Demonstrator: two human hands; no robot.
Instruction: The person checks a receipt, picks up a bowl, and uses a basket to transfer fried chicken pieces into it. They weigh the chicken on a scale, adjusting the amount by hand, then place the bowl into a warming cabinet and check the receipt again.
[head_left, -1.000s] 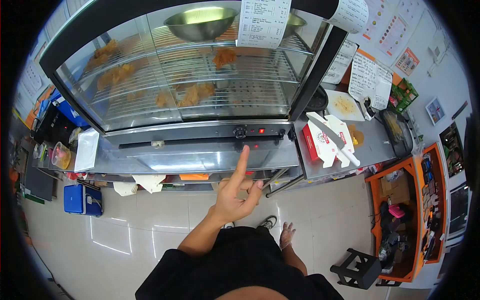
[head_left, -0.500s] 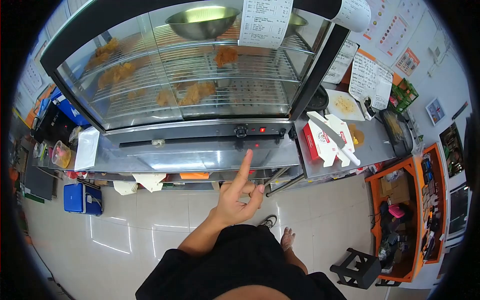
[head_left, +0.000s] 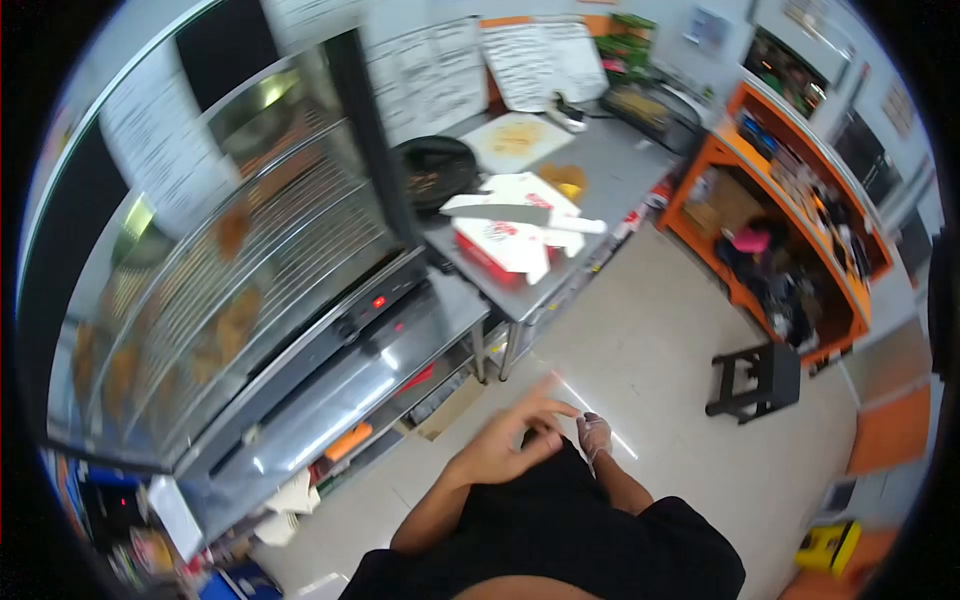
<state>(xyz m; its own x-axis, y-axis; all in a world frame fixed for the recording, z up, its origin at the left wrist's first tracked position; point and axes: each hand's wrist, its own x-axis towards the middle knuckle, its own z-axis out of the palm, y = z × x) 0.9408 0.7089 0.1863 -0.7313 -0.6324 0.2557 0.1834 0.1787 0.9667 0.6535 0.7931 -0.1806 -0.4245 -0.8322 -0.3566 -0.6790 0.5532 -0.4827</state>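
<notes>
My left hand (head_left: 515,440) is bare and raised in front of my body, with its index finger extended and the other fingers loosely bent. Nothing is in it. My right hand (head_left: 595,436), in a clear glove, hangs low beside my dark clothing, its fingers loosely apart and no object visible in it. Beyond them, a large knife (head_left: 520,214) lies across an opened red and white box (head_left: 490,260) on the metal table (head_left: 540,292). The glass display warmer (head_left: 390,290) at left holds fried pieces (head_left: 238,320) on wire racks.
A black pan (head_left: 436,170) and a white cutting board (head_left: 514,140) sit behind the box. At right are an orange shelf unit (head_left: 715,150) and a black stool (head_left: 770,382) on the tiled floor. A yellow item (head_left: 828,546) is at lower right.
The view has swung to the right, so the warmer now stands at left and the table nearer the middle. My left hand now points toward the floor area instead of the warmer's front.
</notes>
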